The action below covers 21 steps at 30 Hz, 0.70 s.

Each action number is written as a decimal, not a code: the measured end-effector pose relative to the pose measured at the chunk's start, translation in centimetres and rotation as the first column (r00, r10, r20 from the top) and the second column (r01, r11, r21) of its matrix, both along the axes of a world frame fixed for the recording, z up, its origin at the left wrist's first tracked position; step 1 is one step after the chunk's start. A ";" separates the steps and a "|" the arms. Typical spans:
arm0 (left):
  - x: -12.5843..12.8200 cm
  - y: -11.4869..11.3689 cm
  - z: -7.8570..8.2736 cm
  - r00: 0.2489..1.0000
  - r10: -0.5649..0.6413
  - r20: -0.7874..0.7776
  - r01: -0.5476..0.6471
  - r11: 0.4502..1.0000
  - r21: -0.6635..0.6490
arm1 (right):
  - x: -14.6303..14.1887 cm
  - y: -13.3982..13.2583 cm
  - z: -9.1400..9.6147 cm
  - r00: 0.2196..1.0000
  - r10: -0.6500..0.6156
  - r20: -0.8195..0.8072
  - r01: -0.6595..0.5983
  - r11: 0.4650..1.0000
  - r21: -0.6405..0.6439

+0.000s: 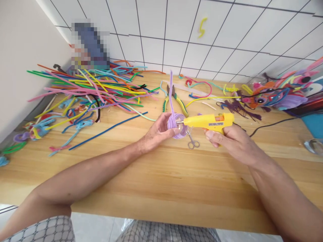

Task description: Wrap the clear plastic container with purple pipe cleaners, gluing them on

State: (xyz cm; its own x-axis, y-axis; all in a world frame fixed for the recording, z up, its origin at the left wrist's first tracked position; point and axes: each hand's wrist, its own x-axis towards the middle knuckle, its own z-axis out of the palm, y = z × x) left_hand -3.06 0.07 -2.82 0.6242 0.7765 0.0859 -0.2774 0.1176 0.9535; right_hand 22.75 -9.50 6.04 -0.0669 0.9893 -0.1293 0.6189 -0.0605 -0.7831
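My left hand (163,129) is closed around a clear cup-like piece wound with purple pipe cleaner (172,123). One loose end of the purple strand sticks straight up from the coil. In my right hand (228,139) is a yellow hot glue gun (209,121), gripped by its handle and pointing left. Its metal nozzle touches or nearly touches the coil's right side; the exact contact is too small to tell. Just below the coil lie small scissors (193,143). Behind it rest pliers (174,99) with green and yellow handles.
A big heap of colourful pipe cleaners (101,87) spreads over the back left. One blue pipe cleaner (108,131) lies apart in front. Finished-looking pipe cleaner figures (275,92) stand at the back right, near a black cord (267,124). White tiled wall (151,33) bounds the wooden table (161,188).
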 end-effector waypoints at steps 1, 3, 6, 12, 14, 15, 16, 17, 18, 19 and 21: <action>0.0 0.0 0.0 1.000 0.000 -0.004 0.000 1.000 0.002 | 0.0 0.0 0.0 1.000 -0.003 0.003 0.003 1.000 0.004; 0.0 0.0 0.0 1.000 0.000 -0.014 0.000 1.000 0.005 | 0.0 0.0 0.0 1.000 -0.005 0.009 0.005 1.000 0.011; -0.1 0.0 0.0 1.000 0.006 -0.024 -0.006 1.000 0.011 | 0.0 0.0 -0.2 1.000 -0.006 0.017 0.005 1.000 0.025; -0.1 0.0 0.0 1.000 -0.002 -0.023 0.002 1.000 0.003 | 0.2 -0.1 -0.3 1.000 -0.008 0.018 0.008 1.000 0.008; -0.1 0.0 0.1 1.000 -0.002 -0.030 0.002 1.000 -0.002 | 0.2 0.0 -0.2 1.000 -0.007 0.018 0.007 1.000 0.007; -0.1 -0.1 0.1 1.000 0.001 -0.029 -0.001 1.000 -0.002 | 0.2 0.0 -0.2 1.000 -0.005 0.017 0.005 1.000 0.010; 0.0 -0.1 0.1 1.000 0.004 -0.027 -0.004 1.000 -0.001 | 0.1 0.0 -0.2 1.000 -0.002 0.018 0.001 1.000 0.016; 0.0 -0.1 0.1 1.000 0.006 -0.025 -0.006 1.000 0.000 | 0.1 0.0 -0.2 1.000 0.001 0.021 -0.001 1.000 0.023; 0.0 -0.1 0.1 1.000 0.008 -0.024 -0.008 1.000 0.000 | 0.2 0.0 -0.3 1.000 0.001 0.026 -0.001 1.000 0.029; 0.0 -0.1 0.0 1.000 0.008 -0.023 -0.008 1.000 0.002 | 0.2 0.0 -0.3 1.000 0.000 0.031 -0.001 0.999 0.033; 0.0 -0.1 -0.1 1.000 0.006 -0.022 -0.006 1.000 0.001 | 0.2 -0.1 -0.2 0.999 0.006 0.042 -0.007 0.999 0.031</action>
State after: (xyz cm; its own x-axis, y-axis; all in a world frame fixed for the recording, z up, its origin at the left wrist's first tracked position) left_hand -3.09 0.00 -2.90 0.6211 0.7804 0.0726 -0.2573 0.1155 0.9594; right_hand 22.98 -9.56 5.81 -0.0687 0.9925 -0.1014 0.6514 -0.0324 -0.7581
